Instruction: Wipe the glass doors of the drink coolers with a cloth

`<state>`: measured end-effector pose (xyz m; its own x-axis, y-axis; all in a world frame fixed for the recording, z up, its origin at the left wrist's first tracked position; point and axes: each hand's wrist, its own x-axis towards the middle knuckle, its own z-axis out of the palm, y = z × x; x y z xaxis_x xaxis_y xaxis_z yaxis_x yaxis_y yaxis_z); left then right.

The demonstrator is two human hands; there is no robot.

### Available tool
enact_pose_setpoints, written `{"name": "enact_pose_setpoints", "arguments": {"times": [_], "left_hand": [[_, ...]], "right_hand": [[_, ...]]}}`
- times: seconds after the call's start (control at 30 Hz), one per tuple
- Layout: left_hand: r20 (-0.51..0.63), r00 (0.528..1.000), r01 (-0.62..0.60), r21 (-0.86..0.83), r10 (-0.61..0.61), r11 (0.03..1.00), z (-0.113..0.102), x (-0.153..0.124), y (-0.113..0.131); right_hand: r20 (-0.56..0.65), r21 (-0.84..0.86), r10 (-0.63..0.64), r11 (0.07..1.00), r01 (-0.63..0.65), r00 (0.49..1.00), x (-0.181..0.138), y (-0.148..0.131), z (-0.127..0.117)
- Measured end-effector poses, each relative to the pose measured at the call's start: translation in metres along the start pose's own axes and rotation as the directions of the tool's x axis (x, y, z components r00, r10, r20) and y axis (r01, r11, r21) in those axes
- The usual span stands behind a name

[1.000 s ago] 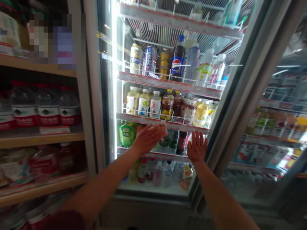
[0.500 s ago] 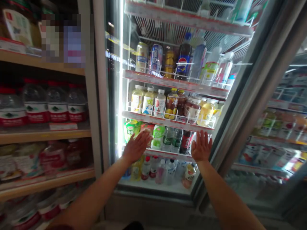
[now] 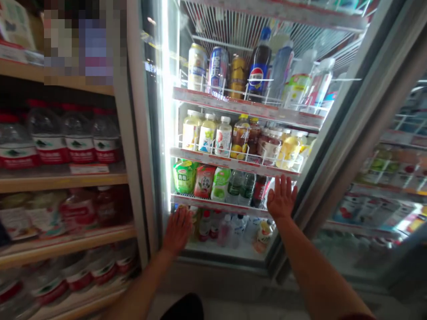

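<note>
Left hand (image 3: 176, 229) and right hand (image 3: 282, 198) lie open, flat-palmed, seemingly on the smooth glass door (image 3: 154, 133).

Wooden shelves (image 3: 66, 180) beside lit cooler (image 3: 131, 146).

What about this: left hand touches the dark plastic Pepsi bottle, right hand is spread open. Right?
No. The head view shows the left hand by the bottom shelf, far below the dark plastic Pepsi bottle; the right hand is spread open.

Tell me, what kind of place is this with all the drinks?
Probably a small shop or convenience store: a lit glass-door drinks fridge with price strips along its racks, and wooden shelves stocked with rows of water bottles beside it.
</note>
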<state>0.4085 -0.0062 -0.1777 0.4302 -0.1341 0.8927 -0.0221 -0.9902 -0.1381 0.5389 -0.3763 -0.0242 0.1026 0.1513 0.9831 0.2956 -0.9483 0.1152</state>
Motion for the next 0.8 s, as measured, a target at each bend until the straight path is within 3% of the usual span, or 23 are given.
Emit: {"name": "enact_pose_setpoints", "arguments": {"times": [0.07, 0.17, 0.23, 0.27, 0.33, 0.4, 0.47, 0.53, 0.6, 0.73, 0.8], "left_hand": [[0.016, 1.0, -0.011, 0.001, 0.011, 1.0, -0.003, 0.02, -0.007], [-0.164, 0.986, -0.009, -0.023, 0.005, 1.0, -0.025, 0.113, -0.016], [-0.254, 0.967, -0.008, -0.039, -0.002, 0.999, -0.035, 0.169, -0.009], [-0.274, 0.961, 0.011, -0.051, -0.025, 0.999, -0.037, 0.184, 0.001], [-0.253, 0.966, 0.033, -0.066, -0.048, 0.997, -0.033, 0.18, 0.028], [-0.183, 0.983, -0.008, -0.069, -0.005, 0.998, -0.022, 0.138, 0.057], [-0.098, 0.976, -0.202, -0.095, 0.192, 0.975, -0.008, 0.087, 0.078], [-0.075, 0.955, -0.295, -0.111, 0.288, 0.949, 0.002, 0.06, 0.087], [-0.085, 0.947, -0.316, -0.097, 0.309, 0.944, 0.002, 0.073, 0.086], [-0.213, 0.954, -0.225, -0.051, 0.209, 0.973, -0.019, 0.17, 0.085], [-0.243, 0.961, -0.153, -0.066, 0.133, 0.986, -0.025, 0.2, 0.096]], "right_hand": [[-0.009, 0.008, -0.004, 1.0, 0.004, 1.0, 0.0, 0.0, 0.0], [0.025, 0.014, 0.02, 1.0, -0.021, 0.999, 0.0, 0.0, -0.001], [0.061, 0.019, 0.043, 0.999, -0.044, 0.997, 0.0, 0.0, -0.001], [0.071, 0.022, 0.047, 0.999, -0.049, 0.996, 0.0, 0.0, -0.001], [0.066, 0.032, 0.038, 0.999, -0.04, 0.997, 0.0, 0.0, -0.001], [0.041, 0.039, 0.021, 0.999, -0.022, 0.999, 0.0, 0.0, -0.001], [0.029, 0.038, 0.007, 0.999, -0.008, 1.0, 0.0, 0.0, 0.0], [0.036, 0.029, 0.008, 1.0, -0.009, 0.999, 0.001, 0.0, 0.0], [0.033, 0.021, 0.0, 1.0, -0.001, 0.999, 0.001, -0.001, 0.0], [0.02, 0.017, -0.008, 1.0, 0.007, 1.0, 0.002, -0.002, -0.001], [0.039, 0.019, 0.009, 1.0, -0.01, 0.999, 0.002, -0.002, -0.001]]}}
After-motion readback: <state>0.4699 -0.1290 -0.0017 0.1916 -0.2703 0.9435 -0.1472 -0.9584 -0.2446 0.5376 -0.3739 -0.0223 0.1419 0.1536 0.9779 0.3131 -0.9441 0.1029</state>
